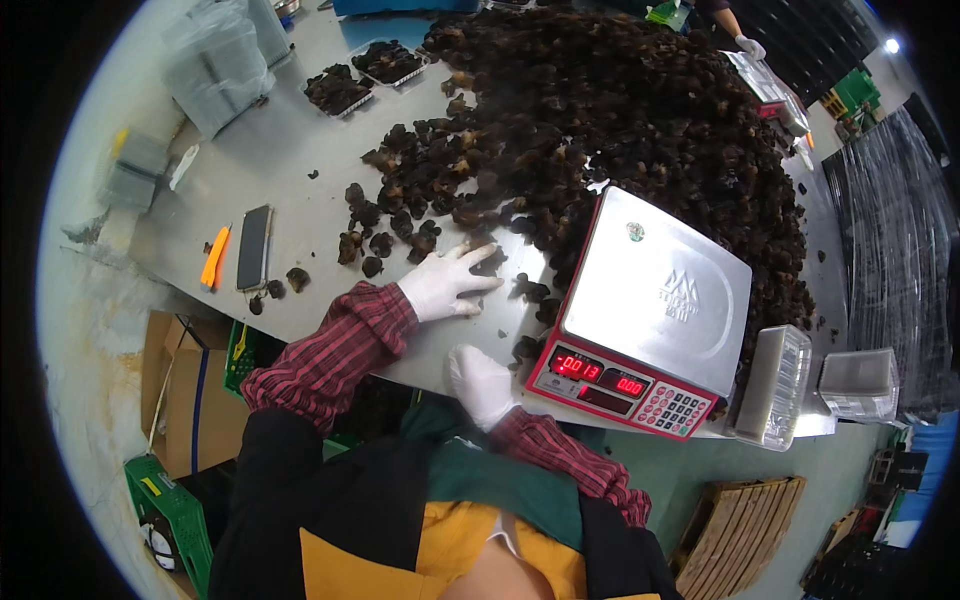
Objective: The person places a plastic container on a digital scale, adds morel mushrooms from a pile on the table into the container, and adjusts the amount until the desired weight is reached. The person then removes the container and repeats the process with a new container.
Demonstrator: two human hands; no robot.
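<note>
My left hand (452,283), in a white glove, reaches over the steel table with its fingers spread. A dark, blurred wood ear mushroom piece (489,259) lies by its fingertips. My right hand (482,384), also gloved, is at the table's front edge with its fingers together; whatever is under its palm is hidden. Beside it stands a red electronic scale (621,386) with a bare metal pan (652,277) and lit red digits. Loose wood ear mushrooms (420,172) spread in front of my left hand and run into a large dark heap (637,112) behind the scale.
Two filled plastic trays (337,91) sit at the back left, near stacked trays (217,75). A phone (255,247) and an orange utility knife (216,259) lie left. More clear trays (772,386) stand right of the scale. Another person's gloved hand (750,47) is by a second scale (769,94).
</note>
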